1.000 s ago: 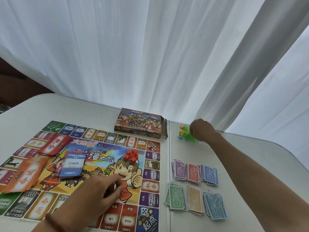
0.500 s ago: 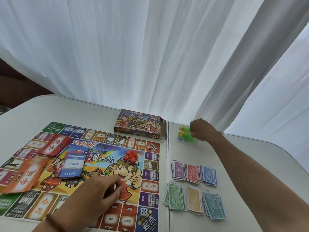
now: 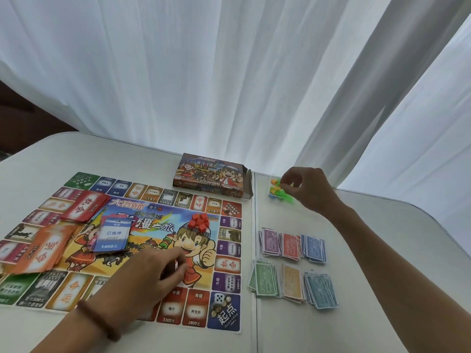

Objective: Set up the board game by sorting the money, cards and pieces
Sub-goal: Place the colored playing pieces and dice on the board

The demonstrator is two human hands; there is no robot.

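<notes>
Your money (image 3: 293,266) looks sorted: six colour piles in two rows at lower right. Card stacks (image 3: 85,206) lie loosely fanned on the board (image 3: 224,312) at left, with red pieces (image 3: 200,221) clustered mid-board. Your right hand (image 3: 305,189) pinches at the green pieces (image 3: 280,193), upper right — those remain. Your left hand (image 3: 150,273) curls on the board — holding what, I cannot tell.

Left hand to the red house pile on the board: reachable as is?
Probably yes. The left hand rests on the board just short of the red house pile, with only flat printed board between them; the card stacks lie off to its left. Its fingers are curled, possibly holding something.
</notes>
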